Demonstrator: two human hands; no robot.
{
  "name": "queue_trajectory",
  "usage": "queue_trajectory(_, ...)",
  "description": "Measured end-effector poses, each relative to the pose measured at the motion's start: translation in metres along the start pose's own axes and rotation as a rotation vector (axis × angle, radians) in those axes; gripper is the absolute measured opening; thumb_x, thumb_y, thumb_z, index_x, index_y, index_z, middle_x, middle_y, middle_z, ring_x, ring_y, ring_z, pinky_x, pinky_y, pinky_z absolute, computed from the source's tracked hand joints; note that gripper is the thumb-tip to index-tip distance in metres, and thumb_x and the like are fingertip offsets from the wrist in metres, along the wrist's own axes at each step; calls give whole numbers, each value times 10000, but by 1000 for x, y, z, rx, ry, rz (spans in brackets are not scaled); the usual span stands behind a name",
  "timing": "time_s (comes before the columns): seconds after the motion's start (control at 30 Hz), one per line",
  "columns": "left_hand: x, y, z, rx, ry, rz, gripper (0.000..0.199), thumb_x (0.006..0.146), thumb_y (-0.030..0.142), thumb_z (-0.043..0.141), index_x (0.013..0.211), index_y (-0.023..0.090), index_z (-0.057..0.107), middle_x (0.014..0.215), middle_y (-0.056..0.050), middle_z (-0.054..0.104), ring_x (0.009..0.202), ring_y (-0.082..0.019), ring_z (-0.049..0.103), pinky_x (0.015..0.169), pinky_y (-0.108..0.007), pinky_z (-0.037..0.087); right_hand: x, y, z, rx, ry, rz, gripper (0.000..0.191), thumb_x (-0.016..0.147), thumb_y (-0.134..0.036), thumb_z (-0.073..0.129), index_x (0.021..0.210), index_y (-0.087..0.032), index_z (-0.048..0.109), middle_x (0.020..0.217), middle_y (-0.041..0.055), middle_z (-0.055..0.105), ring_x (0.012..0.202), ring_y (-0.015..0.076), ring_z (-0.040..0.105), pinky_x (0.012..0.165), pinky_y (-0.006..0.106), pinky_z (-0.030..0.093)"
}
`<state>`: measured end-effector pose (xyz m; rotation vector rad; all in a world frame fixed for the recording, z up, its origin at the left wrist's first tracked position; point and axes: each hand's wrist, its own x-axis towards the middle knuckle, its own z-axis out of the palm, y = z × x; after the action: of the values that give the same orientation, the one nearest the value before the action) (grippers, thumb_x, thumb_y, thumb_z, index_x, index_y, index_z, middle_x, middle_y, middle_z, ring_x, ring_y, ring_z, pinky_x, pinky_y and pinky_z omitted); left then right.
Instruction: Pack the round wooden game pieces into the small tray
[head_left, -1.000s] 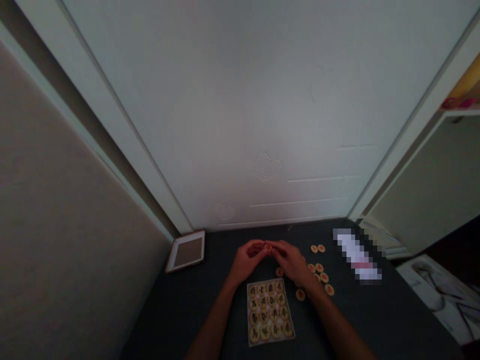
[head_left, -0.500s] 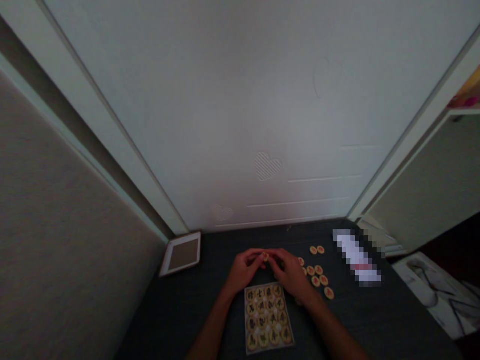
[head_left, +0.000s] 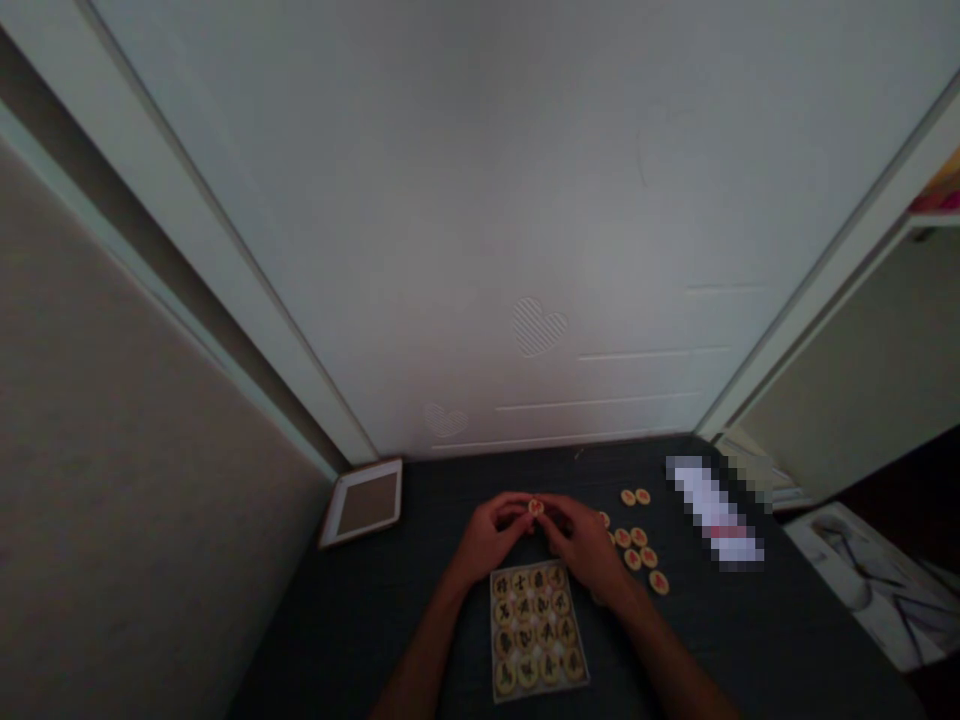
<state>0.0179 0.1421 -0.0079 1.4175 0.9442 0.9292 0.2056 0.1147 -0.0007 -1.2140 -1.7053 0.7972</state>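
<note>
Between the fingertips of both hands is a round Chinese chess piece (head_left: pixel 535 507) with a red character on its face. My left hand (head_left: pixel 493 540) pinches it from the left, and my right hand (head_left: pixel 581 543) from the right, both raised over the dark table. Just below them lies a clear tray (head_left: pixel 494 640) filled with rows of pieces bearing dark characters. Several loose red-marked pieces (head_left: pixel 638 538) lie to the right of my right hand, some of them partly hidden behind it.
A framed panel (head_left: pixel 397 500) leans or lies at the table's back left. On the right is a blurred white and red item (head_left: pixel 712 510). A white panel with embossed hearts (head_left: pixel 537 327) rises behind the table (head_left: pixel 360 620). Beyond the right edge sits a white box (head_left: pixel 870 590).
The chess piece has turned in my fingers, so its red face shows more fully. Both hands stay in nearly the same place; the view has shifted slightly.
</note>
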Motion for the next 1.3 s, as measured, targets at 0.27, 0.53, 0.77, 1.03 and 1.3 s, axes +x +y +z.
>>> queue_trajectory(0.27,-2,8,1,42,-25,-2,326,824,412,732,1068,196,762,1060,-86,787,985,-249,729,925,-368,548,-1,-9,-5,95,30,160,293,900,-503,623,966,-231,709,829,36,770,642,180,709,576,274,572)
queue_trajectory(0.53,0,7,1,35,-8,-10,346,823,410,736,1089,189,756,1101,-94,778,1021,-261,726,960,-388,543,0,-8,-10,119,-17,125,302,943,-468,566,1057,-230,713,919,51,783,780,204,746,681,304,603)
queue_trajectory(0.77,0,3,0,27,14,-13,361,809,420,748,1089,194,748,1078,-92,783,1006,-255,731,949,-378,550,0,-5,-7,138,-32,88,258,911,-392,626,1102,-234,697,958,46,777,824,200,739,742,324,604)
queue_trajectory(1.03,0,1,2,23,73,-5,332,812,459,732,985,175,741,903,-72,798,848,-230,748,807,-330,578,-4,-5,-2,30,-42,15,231,930,-373,618,1105,-263,720,1000,35,764,865,194,712,830,342,569)
queue_trajectory(1.3,-1,4,1,15,11,10,371,855,449,687,1101,174,730,1038,-101,784,917,-238,740,859,-355,572,-3,-5,-2,1,-7,-18,235,959,-345,579,1146,-262,694,1047,51,744,933,206,694,857,360,561)
